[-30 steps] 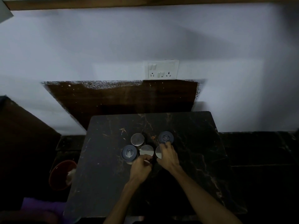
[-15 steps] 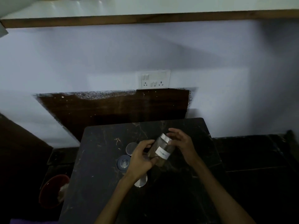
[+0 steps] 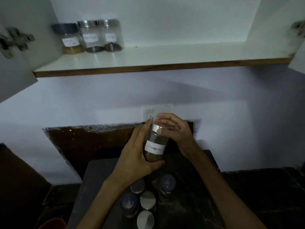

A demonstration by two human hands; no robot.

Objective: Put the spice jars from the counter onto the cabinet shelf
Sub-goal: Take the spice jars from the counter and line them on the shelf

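A clear spice jar [image 3: 154, 147] with a silver lid and a white handwritten label is held up in front of the wall, well above the counter. My left hand [image 3: 137, 152] wraps its body and base. My right hand [image 3: 173, 128] closes over its lid. Several more jars [image 3: 147, 199] with silver or dark blue lids stand on the dark marble counter [image 3: 189, 204] below my wrists. Three labelled jars [image 3: 90, 37] stand in a row at the back left of the white cabinet shelf [image 3: 165, 55] above.
An open cabinet door [image 3: 14, 60] hangs at the left and another at the right edge [image 3: 297, 52], both with hinges showing. A wall socket plate [image 3: 158, 111] sits behind the held jar. A red bucket [image 3: 52, 223] stands low at the left.
Both hands took one jar from the group on the counter and raised it upward. The view tilted up, bringing the cabinet shelf and its three jars into sight.
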